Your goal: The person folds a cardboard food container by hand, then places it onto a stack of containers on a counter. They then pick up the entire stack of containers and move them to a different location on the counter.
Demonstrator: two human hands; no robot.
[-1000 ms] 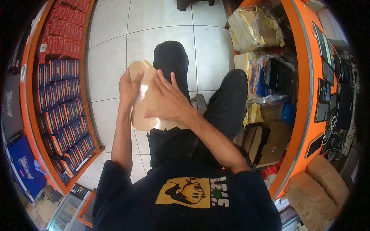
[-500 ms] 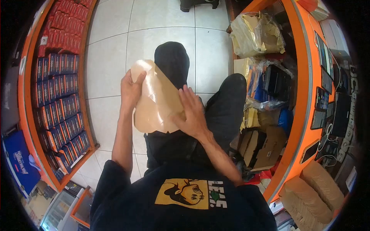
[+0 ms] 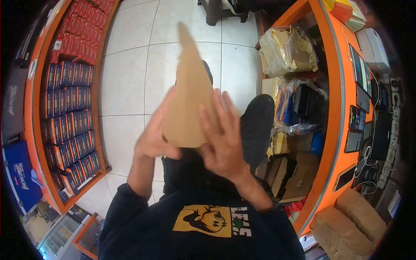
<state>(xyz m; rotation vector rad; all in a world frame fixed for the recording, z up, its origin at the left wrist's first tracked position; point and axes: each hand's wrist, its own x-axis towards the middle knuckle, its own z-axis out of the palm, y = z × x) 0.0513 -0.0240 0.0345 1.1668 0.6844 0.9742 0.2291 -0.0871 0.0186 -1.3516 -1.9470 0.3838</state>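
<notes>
A folded brown paper piece (image 3: 188,99) is held above my lap, its narrow tip pointing away from me. My left hand (image 3: 158,134) grips its lower left edge, with the thumb near the bottom. Against the right side of the paper lies my right hand (image 3: 223,138), fingers bent around the edge and slightly blurred. Stacks of similar brown paper pieces (image 3: 342,229) sit at the lower right.
Shelves of red boxes (image 3: 82,32) and dark blue boxes (image 3: 71,97) stand at left. On the right, an orange counter (image 3: 333,130) carries phones (image 3: 345,177) and cables; below it are plastic-wrapped bundles (image 3: 288,50) and cardboard (image 3: 299,177). A dark stool base (image 3: 212,13) stands ahead.
The paper has turned from its glossy face to a matte brown one and now looks narrower. My left hand has moved down to its lower edge; my right hand has shifted slightly right.
</notes>
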